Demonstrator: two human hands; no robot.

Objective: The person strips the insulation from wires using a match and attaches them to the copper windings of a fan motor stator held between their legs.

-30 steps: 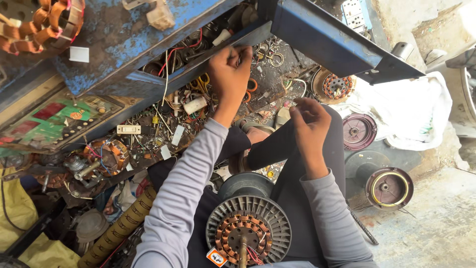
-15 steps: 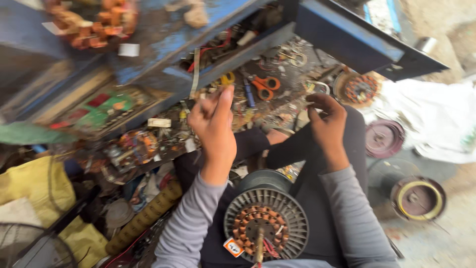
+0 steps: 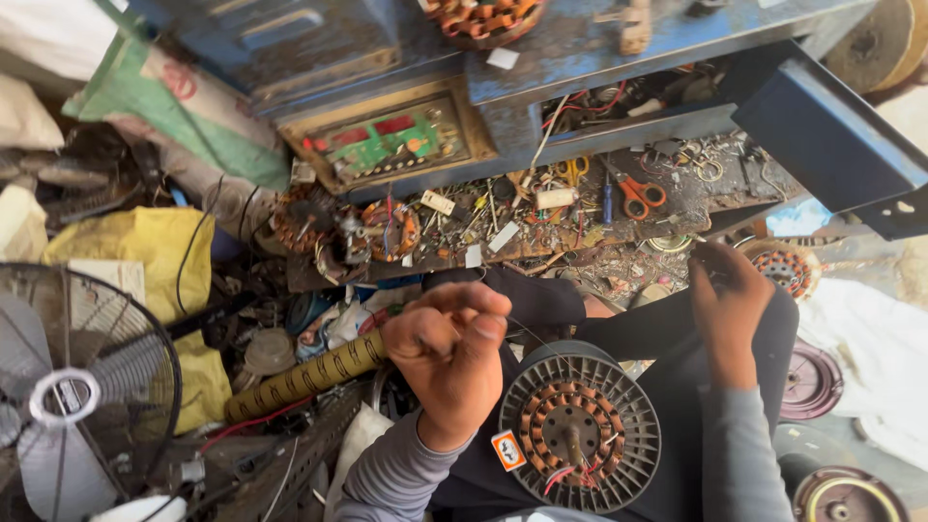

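A round fan motor (image 3: 578,430) with copper windings and a slotted grey rim rests on my lap, shaft pointing up. My left hand (image 3: 449,353) is raised just left of it, fingers closed in a loose fist and pinching a thin wire (image 3: 530,335) that runs toward the motor. My right hand (image 3: 730,300) is over my dark trouser leg at the edge of the cluttered bench (image 3: 541,246). Its fingers are curled, and what they hold is hidden.
Orange-handled scissors (image 3: 638,193), loose wires and small parts cover the bench. A green circuit board (image 3: 387,145) sits in the blue cabinet above. A pedestal fan (image 3: 87,396) and a yellow bag (image 3: 155,251) stand at left. More motor parts (image 3: 810,382) lie at right.
My left hand has pulled back from the bench toward me and closed into a fist. My right hand stayed near the bench edge. The view swung left, bringing the pedestal fan into sight.
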